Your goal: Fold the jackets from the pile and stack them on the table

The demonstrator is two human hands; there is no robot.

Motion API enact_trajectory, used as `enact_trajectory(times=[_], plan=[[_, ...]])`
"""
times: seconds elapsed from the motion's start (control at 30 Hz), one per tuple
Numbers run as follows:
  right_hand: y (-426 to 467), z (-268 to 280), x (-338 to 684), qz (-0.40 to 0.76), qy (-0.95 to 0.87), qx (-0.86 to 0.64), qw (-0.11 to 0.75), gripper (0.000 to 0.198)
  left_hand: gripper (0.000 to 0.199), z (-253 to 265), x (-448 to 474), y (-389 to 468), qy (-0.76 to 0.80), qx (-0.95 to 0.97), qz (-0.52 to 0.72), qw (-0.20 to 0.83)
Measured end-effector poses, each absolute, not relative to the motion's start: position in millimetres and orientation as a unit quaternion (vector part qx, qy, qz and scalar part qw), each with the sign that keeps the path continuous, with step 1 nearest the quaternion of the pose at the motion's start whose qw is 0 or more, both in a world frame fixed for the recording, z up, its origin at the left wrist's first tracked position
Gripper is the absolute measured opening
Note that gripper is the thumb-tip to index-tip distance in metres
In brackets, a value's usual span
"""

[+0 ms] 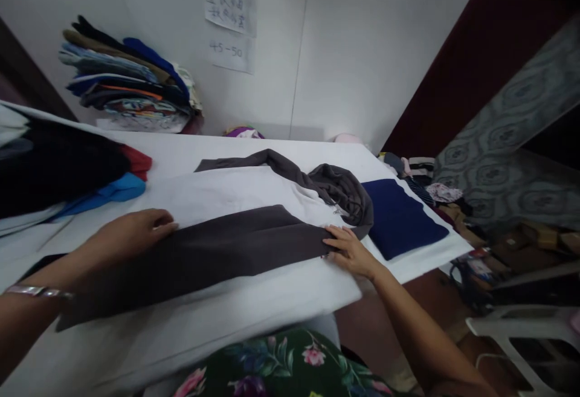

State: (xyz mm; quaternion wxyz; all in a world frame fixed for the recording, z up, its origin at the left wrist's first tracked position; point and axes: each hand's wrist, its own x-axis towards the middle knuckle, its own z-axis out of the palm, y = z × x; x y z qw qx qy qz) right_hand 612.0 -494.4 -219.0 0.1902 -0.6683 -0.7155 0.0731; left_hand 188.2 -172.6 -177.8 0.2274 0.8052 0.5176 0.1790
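Note:
A long dark grey garment (pixel 217 246) lies across the white table, one straight strip flat in front of me and the rest bunched up at the far right end. White cloth shows between its grey parts. Over the left part of the grey strip is my left hand (pixel 142 231), fingers bent, a gap showing between thumb and forefinger; its underside is hidden. Fingers spread, my right hand (pixel 347 251) rests on the strip's right end, beside the bunched part. To the right of the bunch lies a folded navy blue cloth (pixel 403 216).
Dark clothes (pixel 58 164) with red and blue pieces are heaped at the table's left. A tall stack of folded clothes (pixel 131 80) stands against the wall. More clothes (pixel 444 194) lie beyond the right end. A white plastic chair (pixel 512 330) stands at lower right.

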Motion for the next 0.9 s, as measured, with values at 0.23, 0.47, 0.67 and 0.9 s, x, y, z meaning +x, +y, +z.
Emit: enact_trajectory(times=[0.23,0.47,0.67,0.9], plan=[[-485.9,-221.1,645.7,-0.065,-0.596,-0.764,0.237,0.030,0.051,-176.3,342.2,-218.1,0.227,0.939,0.143,0.214],[-497.9,-217.5,660.8,-0.039,-0.614,-0.767,0.182,0.021,0.039,-176.0,417.0,-228.3,0.244,0.936,0.034,0.250],[-476.3,-214.8,665.3,-0.092,-0.567,-0.767,0.284,0.022,0.039,-188.6,410.7,-219.7,0.421,0.882,0.098,0.189],[-481.7,-233.5,690.0,-0.134,-0.482,-0.767,0.401,0.025,0.044,-189.7,392.0,-225.9,0.324,0.926,0.158,0.112]])
